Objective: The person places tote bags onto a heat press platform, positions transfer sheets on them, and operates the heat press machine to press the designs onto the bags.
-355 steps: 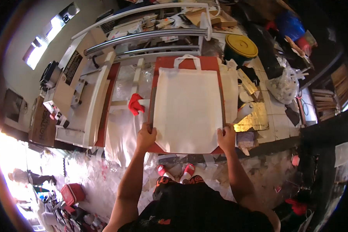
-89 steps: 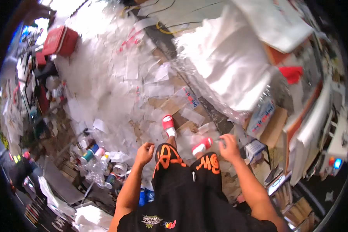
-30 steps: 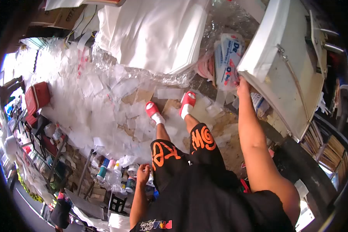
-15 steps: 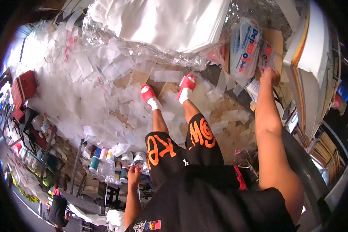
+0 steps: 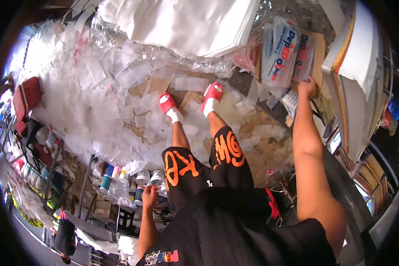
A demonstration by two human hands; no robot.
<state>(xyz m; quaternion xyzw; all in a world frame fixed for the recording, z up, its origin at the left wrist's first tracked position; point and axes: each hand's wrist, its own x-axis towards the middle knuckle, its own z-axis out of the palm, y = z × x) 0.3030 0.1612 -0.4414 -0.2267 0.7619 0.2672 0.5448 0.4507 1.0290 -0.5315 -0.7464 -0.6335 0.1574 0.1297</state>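
My right hand [image 5: 307, 87] is stretched out at the upper right, fingers closed on the lower edge of a clear printed plastic bag [image 5: 304, 62]. That bag lies over brown cardboard [image 5: 319, 53], beside a stack of similar plastic bags [image 5: 280, 55] with blue and red lettering. Down at my left side, my left hand [image 5: 150, 196] hangs with its fingers curled. Nothing shows in it. Behind it in the view are jars [image 5: 142, 178] and bottles [image 5: 105, 181].
Plastic scraps [image 5: 93, 102] litter the floor around my red slippers [image 5: 213, 92]. A large pile of white sheets [image 5: 181, 26] on crinkled clear film lies ahead. A red box [image 5: 27, 98] stands at far left; another person [image 5: 65, 235] is at lower left.
The plastic bag in my right hand now lies flatter, with more of its print showing beside the stack. The view has shifted slightly. My left hand stays low at my side.
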